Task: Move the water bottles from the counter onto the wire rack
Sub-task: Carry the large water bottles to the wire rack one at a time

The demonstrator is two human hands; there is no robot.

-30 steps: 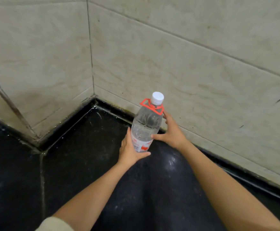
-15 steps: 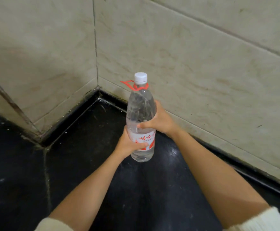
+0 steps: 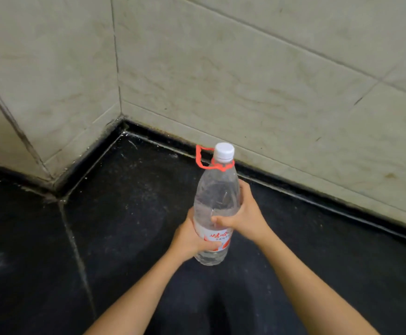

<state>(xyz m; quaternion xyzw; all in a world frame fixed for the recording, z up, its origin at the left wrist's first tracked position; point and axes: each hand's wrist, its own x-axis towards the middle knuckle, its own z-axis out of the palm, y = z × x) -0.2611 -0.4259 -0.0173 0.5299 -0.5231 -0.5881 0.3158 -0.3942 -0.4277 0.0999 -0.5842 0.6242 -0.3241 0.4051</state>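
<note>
A clear water bottle (image 3: 217, 199) with a white cap, a red carry loop at the neck and a red-and-white label is held upright above the black counter (image 3: 124, 226). My left hand (image 3: 192, 240) wraps the lower part over the label. My right hand (image 3: 245, 213) grips the middle from the right side, thumb across the front. No wire rack shows in this view.
Beige tiled walls (image 3: 245, 81) meet in a corner at the back left. A dark raised lip runs along the base of the walls. A pale seam (image 3: 76, 250) crosses the counter at the left.
The bottle has come away from the back wall toward me and gone from tilted to upright, with both hands still on it. The view has shifted.
</note>
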